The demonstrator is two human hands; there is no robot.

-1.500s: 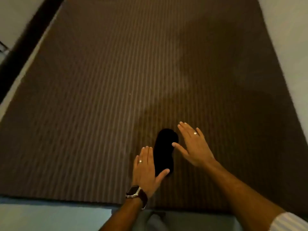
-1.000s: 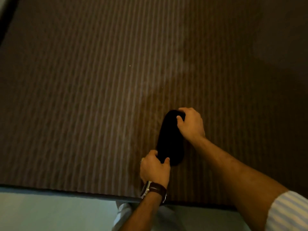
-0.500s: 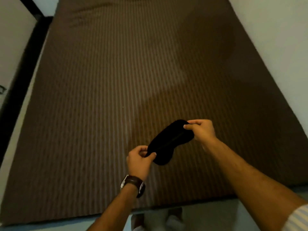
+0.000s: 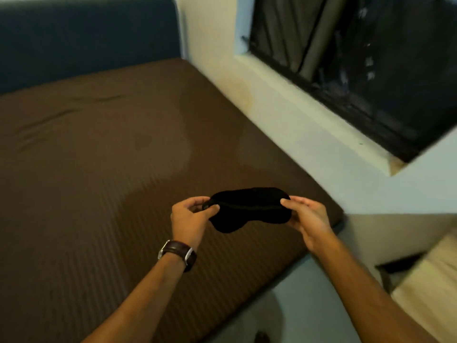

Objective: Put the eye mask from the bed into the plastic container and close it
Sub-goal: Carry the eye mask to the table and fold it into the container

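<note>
The bed [image 4: 99, 169] in its brown striped sheet fills my view from nine o'clock to the centre, with a dark headboard [image 4: 86, 40] at eleven o'clock and a dark window [image 4: 358, 58] at one o'clock. Both my forearms reach forward over the bed's near corner. My left hand [image 4: 190, 216] and right hand [image 4: 306, 216] each pinch one end of the black eye mask [image 4: 247, 209], holding it level above the sheet. A watch [image 4: 178, 253] sits on my left wrist.

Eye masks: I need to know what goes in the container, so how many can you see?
1. The eye mask is held above the bed, left hand and right hand pinching its ends.
</note>
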